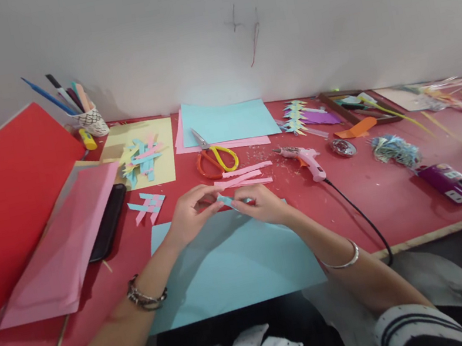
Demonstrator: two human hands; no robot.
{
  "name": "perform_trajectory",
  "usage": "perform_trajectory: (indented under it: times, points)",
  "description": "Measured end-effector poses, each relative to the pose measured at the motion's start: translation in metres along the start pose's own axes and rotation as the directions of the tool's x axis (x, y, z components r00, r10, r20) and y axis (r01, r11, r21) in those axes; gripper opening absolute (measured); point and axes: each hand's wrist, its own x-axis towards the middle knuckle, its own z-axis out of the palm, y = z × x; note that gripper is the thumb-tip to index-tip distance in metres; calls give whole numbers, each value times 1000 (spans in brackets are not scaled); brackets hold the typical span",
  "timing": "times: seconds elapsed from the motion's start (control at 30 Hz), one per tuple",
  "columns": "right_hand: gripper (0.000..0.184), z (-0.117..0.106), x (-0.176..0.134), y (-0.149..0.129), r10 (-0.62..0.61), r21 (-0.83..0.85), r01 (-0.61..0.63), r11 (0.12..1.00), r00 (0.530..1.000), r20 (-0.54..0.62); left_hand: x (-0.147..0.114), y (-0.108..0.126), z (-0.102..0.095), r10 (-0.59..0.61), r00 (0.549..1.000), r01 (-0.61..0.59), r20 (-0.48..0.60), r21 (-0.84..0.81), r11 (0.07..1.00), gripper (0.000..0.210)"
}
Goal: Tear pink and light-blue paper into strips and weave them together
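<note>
Between my two hands is a small blue paper strip (225, 200), pinched at both ends above a blue paper sheet (231, 274). My left hand (193, 212) has its thumb and fingers closed on the strip's left end. My right hand (261, 204) grips the other end, hiding part of it. Just beyond the fingers lie several pink paper strips (245, 179). Scissors (215, 155) with one red and one yellow handle rest behind them. Left of my left hand is a small woven piece of pink and blue strips (147, 207).
A pink glue gun (308, 160) lies right with its cord over the table edge. Woven strips (145, 157) rest on a yellow sheet (163, 170). Pink papers (68, 237), a black phone-like object (109, 221) and a pen cup (92, 123) stand left. A purple box (449, 182) is far right.
</note>
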Motion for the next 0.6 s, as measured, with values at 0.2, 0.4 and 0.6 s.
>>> perform_trajectory:
  times: [0.2, 0.4, 0.6]
  points:
    - [25, 0, 2, 0, -55, -128, 52, 990, 998, -18, 0, 0, 1, -6, 1000, 7, -12, 48, 999, 23]
    - [28, 1, 1, 0, -50, -197, 50, 979, 999, 5, -1, 0, 4, -56, 998, 56, -36, -1, 998, 26]
    - [31, -1, 2, -2, -8, -197, 16, 980, 999, 38, 1, -1, 4, -99, 992, 95, -73, -53, 994, 28]
